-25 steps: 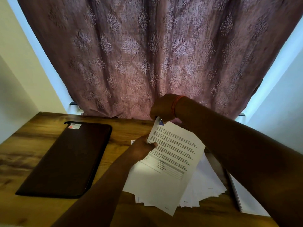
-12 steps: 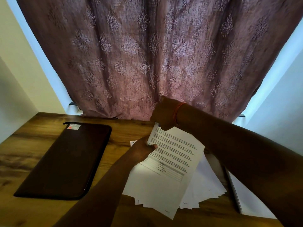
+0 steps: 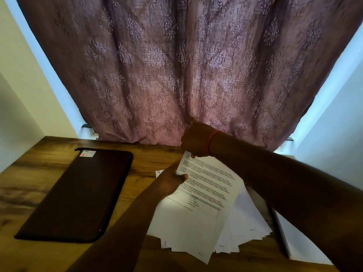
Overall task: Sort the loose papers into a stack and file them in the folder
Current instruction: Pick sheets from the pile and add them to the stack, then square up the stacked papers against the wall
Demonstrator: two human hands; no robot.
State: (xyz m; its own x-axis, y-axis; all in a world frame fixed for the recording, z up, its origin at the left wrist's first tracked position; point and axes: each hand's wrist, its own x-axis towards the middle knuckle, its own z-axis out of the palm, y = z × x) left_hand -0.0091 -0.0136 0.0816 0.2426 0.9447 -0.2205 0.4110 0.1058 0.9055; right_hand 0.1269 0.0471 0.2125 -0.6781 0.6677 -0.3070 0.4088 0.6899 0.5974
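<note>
A printed sheet [image 3: 206, 195] tops a loosely fanned pile of white papers [image 3: 245, 228] held at the middle of the wooden table [image 3: 39, 165]. My left hand [image 3: 170, 183] grips the pile's left edge, thumb on the printed page. My right hand [image 3: 194, 140], with a red thread at the wrist, pinches the top corner of the papers near the curtain. A dark brown zippered folder [image 3: 78, 195] lies closed on the table to the left, apart from both hands.
A mauve patterned curtain [image 3: 176, 65] hangs just behind the table's far edge. Another white sheet or pad [image 3: 298, 244] lies at the right, partly under my right forearm. Pale walls close in on both sides.
My right hand has shifted slightly up along the papers' top corner. The pile stays in nearly the same place.
</note>
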